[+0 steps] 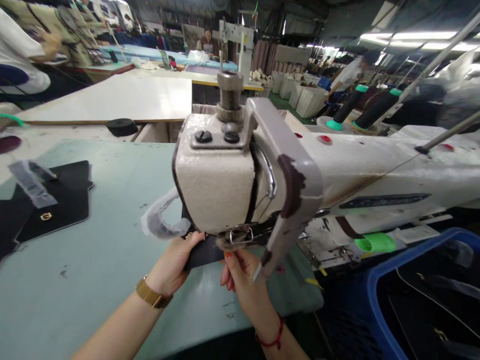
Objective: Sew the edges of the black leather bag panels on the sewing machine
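Black piece [204, 253], flat and dark, lies under the sewing machine head [215, 185], between the two hands. Left hand [173, 262], gold watch [153, 294] at its wrist, grips the piece's near left part, thumb on top. Right hand [243, 280], red bracelet [270, 341] at its wrist, has fingers curled and thumb tip at the piece's right end, close below the needle area; cannot tell whether it pinches the material.

Whitish translucent strip [159, 218] curls just beyond the left hand. Pale green tabletop [112, 260] under both hands. Well left of the left hand: black panels [71, 192] with a gold-coloured fitting [45, 216], another translucent strip [32, 182] across them. Black roll [122, 127] farther beyond the left hand. Right of the right hand: blue basket [378, 270] holding dark pieces [431, 305]. Beyond it, bright green roll [377, 242] beside the machine arm [375, 165].
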Tool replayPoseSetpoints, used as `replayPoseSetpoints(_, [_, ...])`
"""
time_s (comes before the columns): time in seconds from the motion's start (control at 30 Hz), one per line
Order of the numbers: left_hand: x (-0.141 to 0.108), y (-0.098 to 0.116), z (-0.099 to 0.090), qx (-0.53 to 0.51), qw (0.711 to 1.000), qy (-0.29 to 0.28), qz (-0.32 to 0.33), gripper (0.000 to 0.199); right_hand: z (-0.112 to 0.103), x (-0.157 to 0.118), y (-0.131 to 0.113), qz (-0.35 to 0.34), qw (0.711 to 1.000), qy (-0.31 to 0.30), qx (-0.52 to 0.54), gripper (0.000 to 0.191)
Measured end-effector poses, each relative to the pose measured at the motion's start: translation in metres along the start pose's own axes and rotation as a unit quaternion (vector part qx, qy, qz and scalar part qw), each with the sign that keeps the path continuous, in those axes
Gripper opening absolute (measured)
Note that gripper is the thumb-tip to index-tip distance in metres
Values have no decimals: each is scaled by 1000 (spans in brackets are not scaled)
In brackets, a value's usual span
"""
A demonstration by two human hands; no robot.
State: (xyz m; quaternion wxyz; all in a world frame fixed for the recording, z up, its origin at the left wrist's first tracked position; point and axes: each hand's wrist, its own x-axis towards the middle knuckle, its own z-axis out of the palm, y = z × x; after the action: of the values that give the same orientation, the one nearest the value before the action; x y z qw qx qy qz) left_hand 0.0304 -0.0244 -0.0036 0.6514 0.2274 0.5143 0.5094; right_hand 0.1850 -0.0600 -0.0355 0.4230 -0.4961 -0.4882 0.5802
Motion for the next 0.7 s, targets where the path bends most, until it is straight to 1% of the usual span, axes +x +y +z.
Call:
replayPoseSetpoints(0.13, [5,-4,-8,21,999,-26,-15,29,2,1,9,2,1000,7,19,53])
replayPoseSetpoints(0.23, [7,-4,-14,44,995,-83,-23,28,3,0,9,5,999,5,33,49])
replayPoseSetpoints(0.3, [5,-2,-19,57,990,-127,-16,26,3,-1,6,14,999,-1,40,47])
replayPoseSetpoints(0.43, [1,1,-25,71,980,-184,-28,24,5,-4,-1,41,998,-17,43,53])
replayPoseSetpoints(0.5, [-1,0,-27,80,980,-177,-44,24,6,-5,-2,45,998,-14,44,57])
replayPoseSetpoints(0.63, [-3,-1,-29,102,985,-115,-78,34,8,-5,-1,34,998,-4,45,59])
replayPoseSetpoints(0.7, [-4,0,-29,112,985,-99,-83,37,9,-5,1,30,999,-1,45,58])
